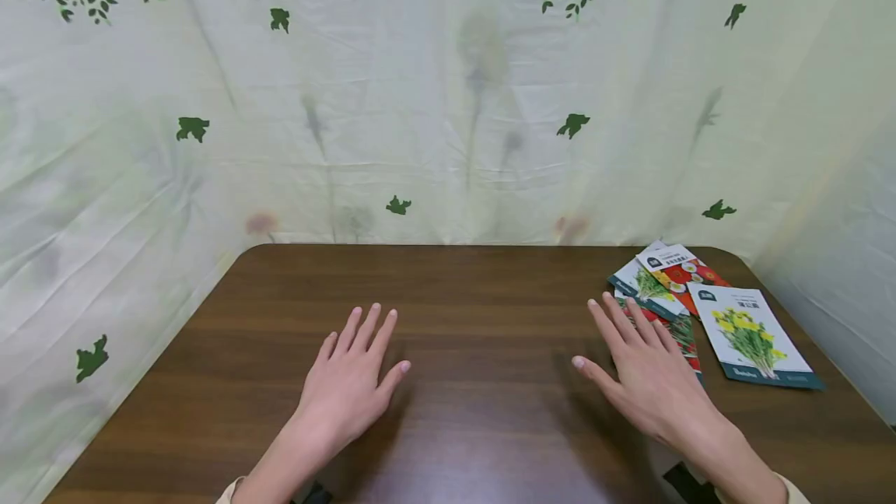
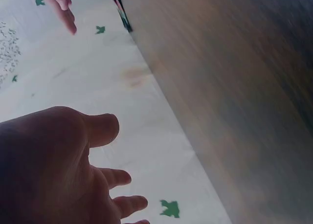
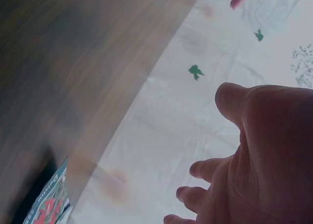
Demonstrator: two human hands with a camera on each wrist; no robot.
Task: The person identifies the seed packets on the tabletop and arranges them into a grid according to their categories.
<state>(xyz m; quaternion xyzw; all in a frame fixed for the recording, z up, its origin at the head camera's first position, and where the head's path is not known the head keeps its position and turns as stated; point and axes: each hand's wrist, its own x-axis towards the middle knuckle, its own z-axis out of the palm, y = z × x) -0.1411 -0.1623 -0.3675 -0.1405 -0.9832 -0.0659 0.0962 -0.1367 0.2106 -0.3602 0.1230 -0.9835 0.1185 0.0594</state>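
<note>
My left hand [image 1: 353, 376] hovers over the left middle of the brown table [image 1: 483, 426], fingers straight and slightly spread, holding nothing. Over the right side is my right hand [image 1: 647, 379], likewise with straight fingers and nothing in it. Nearest to it are several seed packets at the table's right. One with yellow flowers [image 1: 752, 337] lies closest to the right edge. A packet with red and white flowers [image 1: 689, 274] overlaps one with green leaves [image 1: 651, 290] behind. Partly hidden by my right hand is a red-and-green packet [image 1: 682, 337], whose corner also shows in the right wrist view.
A pale curtain [image 1: 434, 99] printed with leaves hangs behind the table and along both sides. Dark straps [image 1: 689, 481] sit at my wrists. The table's far edge [image 1: 434, 246] meets the curtain.
</note>
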